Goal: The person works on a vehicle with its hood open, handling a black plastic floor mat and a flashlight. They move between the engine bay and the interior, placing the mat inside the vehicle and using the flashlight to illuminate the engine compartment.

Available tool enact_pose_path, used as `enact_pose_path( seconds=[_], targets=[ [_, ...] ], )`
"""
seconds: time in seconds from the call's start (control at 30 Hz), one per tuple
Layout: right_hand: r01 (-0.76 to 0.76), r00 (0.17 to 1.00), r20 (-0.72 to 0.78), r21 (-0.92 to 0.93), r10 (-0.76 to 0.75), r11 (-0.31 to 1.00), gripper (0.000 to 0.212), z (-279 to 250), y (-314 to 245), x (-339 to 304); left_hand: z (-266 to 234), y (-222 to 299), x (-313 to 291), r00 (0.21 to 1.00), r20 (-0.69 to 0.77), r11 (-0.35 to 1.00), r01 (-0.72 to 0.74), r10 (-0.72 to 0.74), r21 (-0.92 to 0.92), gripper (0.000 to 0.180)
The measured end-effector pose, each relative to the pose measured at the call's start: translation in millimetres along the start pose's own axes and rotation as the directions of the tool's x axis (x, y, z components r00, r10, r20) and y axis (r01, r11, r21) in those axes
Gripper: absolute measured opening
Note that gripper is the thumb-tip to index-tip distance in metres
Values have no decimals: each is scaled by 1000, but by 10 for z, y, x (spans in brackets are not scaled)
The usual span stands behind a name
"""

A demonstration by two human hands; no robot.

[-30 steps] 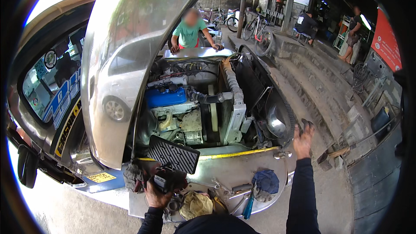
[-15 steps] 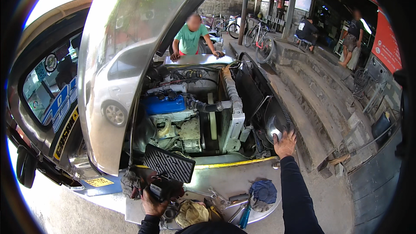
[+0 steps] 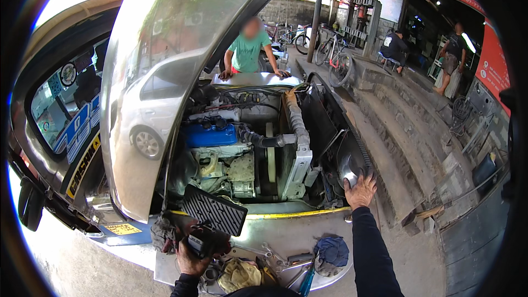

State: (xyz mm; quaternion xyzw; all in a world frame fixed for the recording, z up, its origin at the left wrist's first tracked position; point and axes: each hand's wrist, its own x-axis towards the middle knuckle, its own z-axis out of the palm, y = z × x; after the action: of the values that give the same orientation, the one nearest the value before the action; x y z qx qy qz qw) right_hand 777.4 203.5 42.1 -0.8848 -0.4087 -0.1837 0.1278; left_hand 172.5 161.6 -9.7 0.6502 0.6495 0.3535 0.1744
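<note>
My left hand (image 3: 191, 261) is closed around a black boxy object (image 3: 201, 245), perhaps a power tool, low over the fender. Much of that object is in shadow. Beside it a black ribbed panel (image 3: 214, 209) leans over the fender's yellow edge, next to a dark grey rag (image 3: 164, 232). My right hand (image 3: 361, 190) lies with fingers spread on the vehicle's front corner, touching the rounded silver headlamp housing (image 3: 347, 166). Between my arms, on the silver fender (image 3: 258, 228), are wrenches (image 3: 270, 250), a yellowish cloth (image 3: 241, 275), a blue cloth cap-like bundle (image 3: 331, 253) and a teal-handled tool (image 3: 307, 281).
The open engine bay shows a blue engine cover (image 3: 212, 136), a wrapped hose (image 3: 297, 118) and a radiator frame (image 3: 297, 170). A raised hood (image 3: 148, 93) stands at left. Opposite, a person (image 3: 250, 49) leans on the far fender. Concrete steps (image 3: 396, 143) and a bicycle (image 3: 338, 63) lie to the right.
The whole view has shifted slightly. Both my hands stay in nearly the same places, the left still gripping the black object. The person opposite has lowered their head a little.
</note>
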Motion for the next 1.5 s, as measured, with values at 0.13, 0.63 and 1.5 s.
enact_pose_path(
  seconds=[0.13,0.63,1.5],
  targets=[
    [-2,1000,21,-10,2,1000,81,-6,-1,16,-2,6,13,1000,26,1000,15,-15,-23,85],
    [22,1000,16,-21,-22,1000,82,-7,14,-2,-14,59,7,1000,0,1000,8,-8,-28,75],
    [10,1000,22,-45,-9,999,83,13,20,-8,79,-127,-14,1000,-13,999,-8,7,-42,90]
  ],
)
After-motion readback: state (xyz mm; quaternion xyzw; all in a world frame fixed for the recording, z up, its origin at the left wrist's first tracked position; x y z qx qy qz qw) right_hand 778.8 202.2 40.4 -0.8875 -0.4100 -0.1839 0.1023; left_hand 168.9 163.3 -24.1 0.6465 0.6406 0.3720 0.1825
